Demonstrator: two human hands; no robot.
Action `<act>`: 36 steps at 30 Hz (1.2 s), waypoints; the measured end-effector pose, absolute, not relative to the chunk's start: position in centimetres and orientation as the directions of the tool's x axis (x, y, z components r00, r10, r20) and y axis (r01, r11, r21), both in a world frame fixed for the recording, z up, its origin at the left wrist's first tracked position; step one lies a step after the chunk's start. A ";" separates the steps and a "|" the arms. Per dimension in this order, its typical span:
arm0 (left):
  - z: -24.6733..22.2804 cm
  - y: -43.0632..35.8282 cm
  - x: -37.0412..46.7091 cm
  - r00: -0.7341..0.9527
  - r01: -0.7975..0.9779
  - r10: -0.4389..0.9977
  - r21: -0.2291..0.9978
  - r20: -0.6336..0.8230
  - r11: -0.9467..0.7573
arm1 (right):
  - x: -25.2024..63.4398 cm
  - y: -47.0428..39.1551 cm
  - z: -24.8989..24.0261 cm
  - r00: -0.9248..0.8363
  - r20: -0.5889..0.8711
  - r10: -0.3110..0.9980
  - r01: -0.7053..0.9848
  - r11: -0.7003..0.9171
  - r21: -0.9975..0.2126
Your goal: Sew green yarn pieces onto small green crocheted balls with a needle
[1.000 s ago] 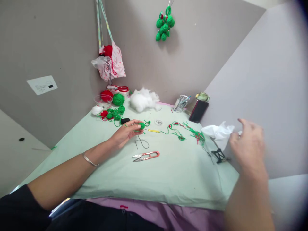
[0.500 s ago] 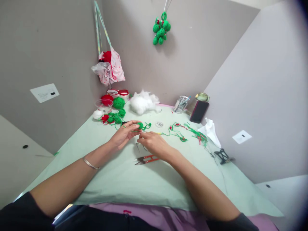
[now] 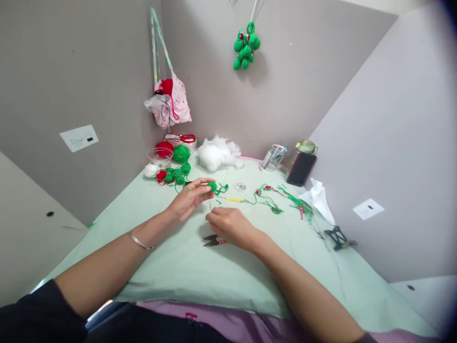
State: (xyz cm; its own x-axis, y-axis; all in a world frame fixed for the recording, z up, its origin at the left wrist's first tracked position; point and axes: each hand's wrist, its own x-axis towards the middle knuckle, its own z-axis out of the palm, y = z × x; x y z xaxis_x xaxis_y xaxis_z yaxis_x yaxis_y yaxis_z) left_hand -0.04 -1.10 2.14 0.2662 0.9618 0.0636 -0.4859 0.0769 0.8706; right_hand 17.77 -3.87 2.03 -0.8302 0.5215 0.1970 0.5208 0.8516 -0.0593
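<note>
- Left hand (image 3: pixel 185 200) is clamping the green ball (image 3: pixel 212 186) between thumb and fingers.
- Right hand (image 3: pixel 230 225) is pinching the dark thread (image 3: pixel 210 206) below it.
- Scissors (image 3: pixel 213 240) are lying partly hidden by the right hand.
- Yellow hook (image 3: pixel 233 199) is resting nearby.

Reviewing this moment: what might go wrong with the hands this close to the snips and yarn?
The snips lie with blades apart beside the right hand, so a finger could brush a point. The left hand holds the green ball by the fingers; a tug might dislodge it. The yellow-handled tool lies loose nearby and could be knocked.
</note>
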 end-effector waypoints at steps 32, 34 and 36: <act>0.4 0.4 -1.3 0.172 0.366 0.805 0.722 0.568 -0.587 | 28.5 -6.8 11.0 -0.104 0.629 0.771 -0.756 0.350 -0.553; 0.4 0.4 -1.2 0.165 0.279 0.836 0.789 0.523 -0.548 | 28.4 -6.8 10.7 -0.224 0.695 0.683 -0.779 0.303 -0.549; 0.3 0.4 -1.1 0.162 0.175 0.861 0.844 0.482 -0.506 | 28.9 -6.6 10.1 -0.326 0.666 0.671 -0.744 0.252 -0.619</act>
State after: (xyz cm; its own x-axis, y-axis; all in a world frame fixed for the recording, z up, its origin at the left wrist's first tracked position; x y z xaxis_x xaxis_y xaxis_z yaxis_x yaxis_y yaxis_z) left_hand -1.13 0.36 0.35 0.1615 0.8609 0.4825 0.1752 -0.5062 0.8445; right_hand 28.89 -6.64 10.06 -0.3262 0.6713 0.6655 -0.7443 0.2517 -0.6186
